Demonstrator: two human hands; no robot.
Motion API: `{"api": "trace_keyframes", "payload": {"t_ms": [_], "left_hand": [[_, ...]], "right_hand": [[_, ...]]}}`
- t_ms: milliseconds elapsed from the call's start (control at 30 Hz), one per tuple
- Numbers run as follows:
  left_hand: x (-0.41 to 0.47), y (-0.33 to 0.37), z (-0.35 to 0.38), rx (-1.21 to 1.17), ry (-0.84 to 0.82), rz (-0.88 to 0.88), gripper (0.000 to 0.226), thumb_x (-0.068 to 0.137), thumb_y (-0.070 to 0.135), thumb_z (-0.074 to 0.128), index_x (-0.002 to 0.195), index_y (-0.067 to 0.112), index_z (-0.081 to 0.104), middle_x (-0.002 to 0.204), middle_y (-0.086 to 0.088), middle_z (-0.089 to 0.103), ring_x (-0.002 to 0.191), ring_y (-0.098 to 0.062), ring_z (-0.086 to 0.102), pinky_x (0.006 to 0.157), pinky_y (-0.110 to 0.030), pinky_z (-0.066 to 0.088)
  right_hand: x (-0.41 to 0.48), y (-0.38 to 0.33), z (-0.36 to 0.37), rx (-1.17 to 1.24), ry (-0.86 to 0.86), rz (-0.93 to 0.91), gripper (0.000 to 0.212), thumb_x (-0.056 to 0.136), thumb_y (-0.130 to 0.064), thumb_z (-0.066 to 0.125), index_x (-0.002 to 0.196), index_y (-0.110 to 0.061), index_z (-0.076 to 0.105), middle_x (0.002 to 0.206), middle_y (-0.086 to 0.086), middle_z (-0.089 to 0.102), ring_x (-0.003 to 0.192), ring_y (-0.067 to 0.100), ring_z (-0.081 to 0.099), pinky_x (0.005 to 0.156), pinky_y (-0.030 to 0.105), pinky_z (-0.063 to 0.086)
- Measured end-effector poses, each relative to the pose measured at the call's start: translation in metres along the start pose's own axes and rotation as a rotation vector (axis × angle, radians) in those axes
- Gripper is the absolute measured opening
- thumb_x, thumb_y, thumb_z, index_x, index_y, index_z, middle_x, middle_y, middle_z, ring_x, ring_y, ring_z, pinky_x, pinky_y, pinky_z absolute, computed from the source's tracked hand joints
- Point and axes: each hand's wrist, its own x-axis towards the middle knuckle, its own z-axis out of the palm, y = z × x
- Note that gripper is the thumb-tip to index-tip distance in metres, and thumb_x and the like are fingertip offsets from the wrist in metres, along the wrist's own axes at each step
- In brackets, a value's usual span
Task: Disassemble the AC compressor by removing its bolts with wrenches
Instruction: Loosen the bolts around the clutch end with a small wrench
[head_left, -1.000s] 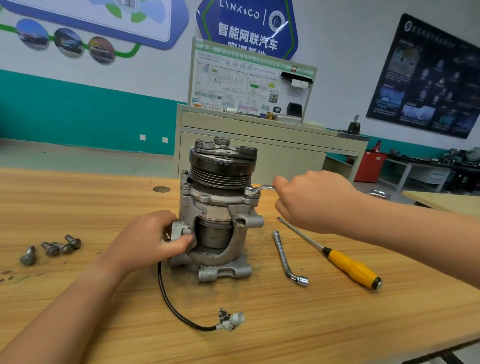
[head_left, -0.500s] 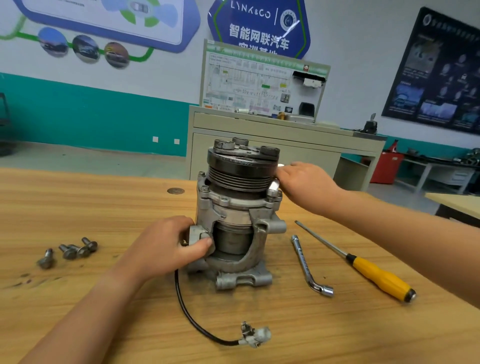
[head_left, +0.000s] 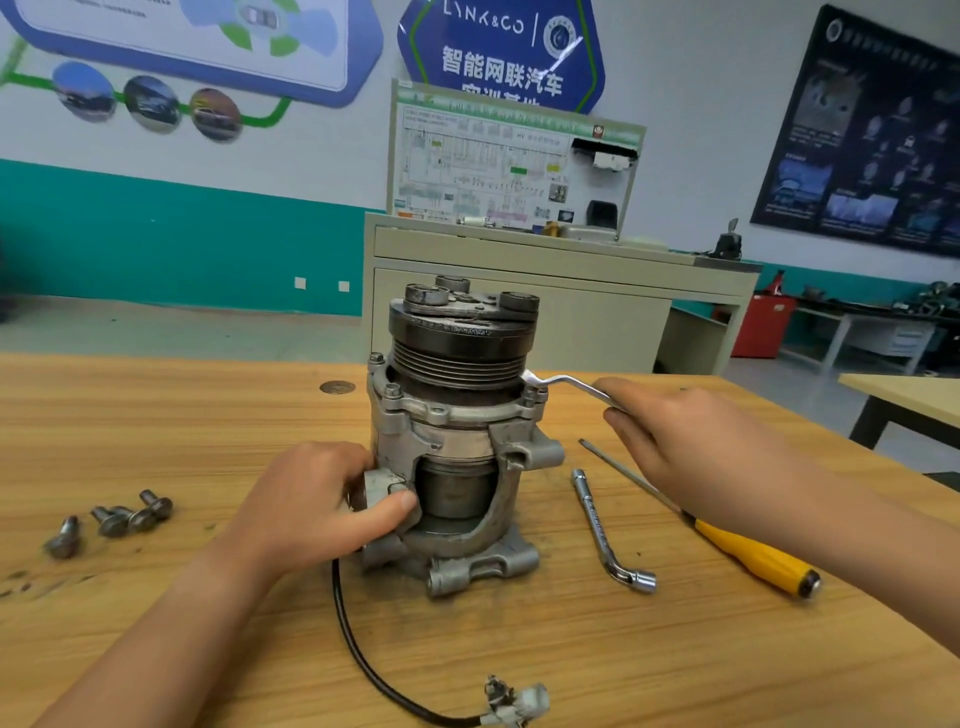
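The grey AC compressor (head_left: 457, 441) stands upright on the wooden table (head_left: 571, 649), its black pulley on top. My left hand (head_left: 322, 504) grips its lower left housing, thumb across the front. My right hand (head_left: 670, 436) holds the handle of a bent silver wrench (head_left: 563, 384), whose ring end sits on a bolt (head_left: 531, 389) at the compressor's upper right flange. Two more bolts (head_left: 392, 389) stand in the flange at the left. Several removed bolts (head_left: 117, 519) lie on the table at the far left.
An L-shaped socket wrench (head_left: 605, 530) and a yellow-handled screwdriver (head_left: 748, 556) lie right of the compressor, the screwdriver partly under my right forearm. The compressor's black cable (head_left: 363, 660) with a white plug (head_left: 514, 701) trails toward the front edge. A cabinet stands behind the table.
My right hand has swung the wrench handle from behind the compressor out to the right and toward me. The left hand has kept its grip on the housing.
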Motion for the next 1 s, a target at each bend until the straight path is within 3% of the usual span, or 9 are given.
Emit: {"api": "trace_keyframes", "payload": {"t_ms": [200, 300, 433, 600, 700, 800, 1000], "left_hand": [[-0.001, 0.006, -0.005, 0.073, 0.034, 0.128, 0.038, 0.070, 0.061, 0.041, 0.051, 0.032, 0.026, 0.045, 0.015, 0.028, 0.041, -0.008, 0.036, 0.041, -0.023, 0.024], [-0.001, 0.007, -0.005, 0.107, 0.049, 0.162, 0.046, 0.070, 0.059, 0.044, 0.046, 0.021, 0.038, 0.044, 0.012, 0.035, 0.038, -0.013, 0.041, 0.036, -0.028, 0.029], [-0.001, 0.005, -0.002, 0.128, 0.073, 0.173, 0.057, 0.070, 0.060, 0.044, 0.046, 0.009, 0.054, 0.043, 0.003, 0.047, 0.040, -0.017, 0.047, 0.037, -0.034, 0.038], [-0.002, 0.006, -0.001, 0.121, 0.089, 0.153, 0.059, 0.070, 0.062, 0.042, 0.045, 0.009, 0.049, 0.043, 0.003, 0.045, 0.040, -0.015, 0.044, 0.038, -0.032, 0.033], [-0.004, 0.007, 0.001, 0.103, 0.096, 0.119, 0.061, 0.071, 0.063, 0.041, 0.047, 0.007, 0.049, 0.043, 0.003, 0.043, 0.041, -0.013, 0.040, 0.040, -0.030, 0.029], [-0.005, 0.006, 0.002, 0.073, 0.085, 0.075, 0.058, 0.070, 0.065, 0.040, 0.048, 0.011, 0.046, 0.044, 0.005, 0.041, 0.042, -0.011, 0.039, 0.043, -0.028, 0.027], [-0.006, 0.006, 0.002, 0.047, 0.055, 0.044, 0.053, 0.068, 0.067, 0.039, 0.049, 0.018, 0.042, 0.046, 0.009, 0.041, 0.044, -0.005, 0.037, 0.044, -0.025, 0.025]], "right_hand": [[0.002, -0.004, -0.018, -0.284, -0.154, -0.014, 0.021, 0.097, -0.026, 0.035, 0.113, -0.029, 0.048, 0.075, -0.008, 0.051, 0.068, 0.013, 0.052, 0.062, 0.030, 0.051], [0.001, -0.008, -0.020, -0.331, -0.219, -0.014, 0.023, 0.097, -0.028, 0.036, 0.117, -0.028, 0.048, 0.070, -0.009, 0.043, 0.069, 0.013, 0.050, 0.063, 0.028, 0.049], [0.001, -0.006, -0.034, -0.308, -0.144, 0.105, 0.030, 0.097, -0.039, 0.033, 0.123, -0.028, 0.044, 0.069, -0.008, 0.043, 0.068, 0.015, 0.050, 0.060, 0.027, 0.046], [0.000, -0.019, -0.033, -0.334, -0.113, 0.066, 0.023, 0.098, -0.028, 0.032, 0.115, -0.024, 0.048, 0.065, -0.005, 0.043, 0.063, 0.017, 0.051, 0.056, 0.030, 0.048], [0.005, -0.025, -0.036, -0.446, -0.117, 0.041, 0.013, 0.096, -0.020, 0.039, 0.102, -0.021, 0.050, 0.060, -0.004, 0.037, 0.049, 0.011, 0.037, 0.043, 0.023, 0.035], [0.008, -0.028, -0.039, -0.516, -0.141, 0.029, 0.011, 0.093, -0.014, 0.043, 0.097, -0.019, 0.052, 0.059, -0.003, 0.036, 0.047, 0.011, 0.034, 0.039, 0.022, 0.030], [0.010, -0.027, -0.041, -0.577, -0.189, -0.018, 0.028, 0.090, -0.006, 0.045, 0.116, -0.016, 0.048, 0.059, -0.002, 0.033, 0.046, 0.010, 0.029, 0.038, 0.020, 0.023]]}}
